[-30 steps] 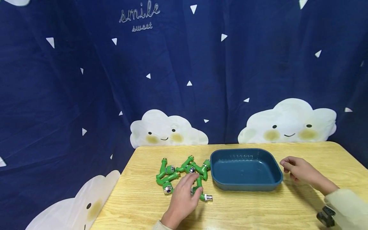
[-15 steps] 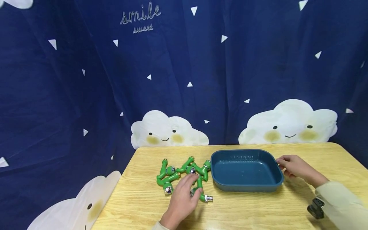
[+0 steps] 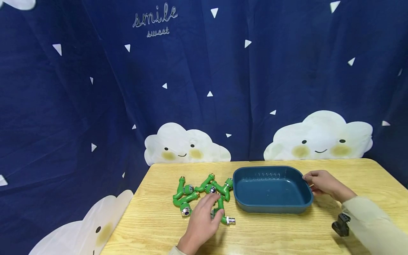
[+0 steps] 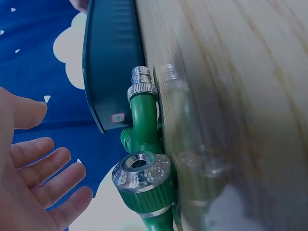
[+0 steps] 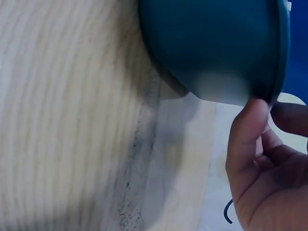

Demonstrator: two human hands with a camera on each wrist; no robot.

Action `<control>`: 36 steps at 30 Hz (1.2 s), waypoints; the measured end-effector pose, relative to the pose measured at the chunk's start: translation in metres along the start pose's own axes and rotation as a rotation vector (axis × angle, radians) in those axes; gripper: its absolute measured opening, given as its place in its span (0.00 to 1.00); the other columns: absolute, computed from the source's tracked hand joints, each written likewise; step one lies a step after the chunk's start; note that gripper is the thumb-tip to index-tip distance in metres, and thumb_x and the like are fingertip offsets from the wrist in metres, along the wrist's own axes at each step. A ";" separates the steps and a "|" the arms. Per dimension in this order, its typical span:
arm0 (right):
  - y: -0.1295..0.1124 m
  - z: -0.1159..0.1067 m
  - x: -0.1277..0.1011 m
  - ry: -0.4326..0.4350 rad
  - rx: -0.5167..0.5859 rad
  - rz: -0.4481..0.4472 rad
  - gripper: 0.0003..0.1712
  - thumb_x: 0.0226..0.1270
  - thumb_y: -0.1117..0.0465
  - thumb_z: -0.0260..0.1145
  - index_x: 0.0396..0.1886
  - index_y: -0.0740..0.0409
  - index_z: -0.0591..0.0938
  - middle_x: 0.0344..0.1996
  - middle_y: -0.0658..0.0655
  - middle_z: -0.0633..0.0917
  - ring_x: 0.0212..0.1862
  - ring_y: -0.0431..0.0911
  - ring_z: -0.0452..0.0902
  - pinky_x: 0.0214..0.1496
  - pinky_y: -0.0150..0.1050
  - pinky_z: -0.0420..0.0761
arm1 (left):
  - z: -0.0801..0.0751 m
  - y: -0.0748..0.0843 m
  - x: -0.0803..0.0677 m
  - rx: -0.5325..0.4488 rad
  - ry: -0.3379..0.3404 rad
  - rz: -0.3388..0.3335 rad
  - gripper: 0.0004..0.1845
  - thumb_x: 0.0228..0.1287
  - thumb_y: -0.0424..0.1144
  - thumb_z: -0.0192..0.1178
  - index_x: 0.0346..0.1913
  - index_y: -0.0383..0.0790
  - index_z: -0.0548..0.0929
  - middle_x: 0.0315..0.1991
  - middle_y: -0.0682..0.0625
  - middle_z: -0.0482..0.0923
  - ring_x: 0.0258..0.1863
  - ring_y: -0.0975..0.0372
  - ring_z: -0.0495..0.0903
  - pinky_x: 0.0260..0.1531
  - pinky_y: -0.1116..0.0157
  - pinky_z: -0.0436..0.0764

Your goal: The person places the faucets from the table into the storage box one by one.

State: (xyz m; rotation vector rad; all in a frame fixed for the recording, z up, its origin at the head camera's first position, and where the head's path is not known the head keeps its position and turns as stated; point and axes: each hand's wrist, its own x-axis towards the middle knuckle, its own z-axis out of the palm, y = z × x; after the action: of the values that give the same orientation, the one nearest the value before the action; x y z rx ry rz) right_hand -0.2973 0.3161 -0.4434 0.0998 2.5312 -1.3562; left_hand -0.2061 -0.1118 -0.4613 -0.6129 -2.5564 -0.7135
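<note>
A dark blue rectangular basin (image 3: 271, 209) stands on the table. At its right end my right hand (image 3: 323, 185) pinches the rim between thumb and forefinger, seen close in the right wrist view, where the basin's wall (image 5: 207, 48) fills the top. My left hand (image 3: 201, 225) hovers with loosely bent fingers over the nearest green faucet (image 3: 220, 203), hiding part of it in the head view. In the left wrist view that hand (image 4: 41, 178) is apart from the faucet (image 4: 145, 115), which has a chrome threaded end and a ribbed green collar.
Left of the basin lie more green faucets with brass and chrome ends, among them one faucet (image 3: 180, 187) at the far left and one (image 3: 224, 189) right beside the basin wall. The wooden table (image 3: 271, 233) ends at a dark blue curtain (image 3: 248, 88) behind.
My right hand has moved left from beside the basin to its right rim and now pinches it. The left hand and the faucets have stayed in place.
</note>
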 end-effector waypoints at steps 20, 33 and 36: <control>0.003 -0.017 0.015 -0.183 0.217 0.096 0.18 0.77 0.62 0.52 0.54 0.74 0.75 0.27 0.50 0.85 0.30 0.37 0.84 0.36 0.33 0.86 | 0.001 -0.002 0.002 0.001 0.019 0.007 0.20 0.62 0.41 0.65 0.57 0.43 0.81 0.57 0.49 0.82 0.58 0.57 0.81 0.58 0.56 0.81; 0.006 -0.007 0.008 -0.140 0.292 0.133 0.16 0.77 0.58 0.53 0.50 0.68 0.77 0.27 0.49 0.83 0.27 0.37 0.83 0.33 0.31 0.85 | 0.002 -0.001 0.003 0.017 0.020 0.005 0.22 0.62 0.43 0.64 0.59 0.44 0.80 0.58 0.49 0.81 0.59 0.57 0.80 0.59 0.56 0.80; 0.008 -0.007 0.008 -0.131 0.263 0.120 0.14 0.78 0.58 0.53 0.46 0.65 0.79 0.24 0.47 0.82 0.26 0.36 0.80 0.32 0.31 0.84 | 0.002 -0.001 0.004 0.007 0.018 0.008 0.22 0.63 0.43 0.64 0.59 0.45 0.80 0.58 0.50 0.81 0.59 0.57 0.80 0.59 0.56 0.80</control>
State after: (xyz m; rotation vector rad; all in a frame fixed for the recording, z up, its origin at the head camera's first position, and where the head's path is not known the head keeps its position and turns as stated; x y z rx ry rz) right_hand -0.3053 0.3259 -0.4487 0.2034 2.1942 -1.5840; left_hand -0.2100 -0.1098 -0.4617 -0.6113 -2.5375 -0.7037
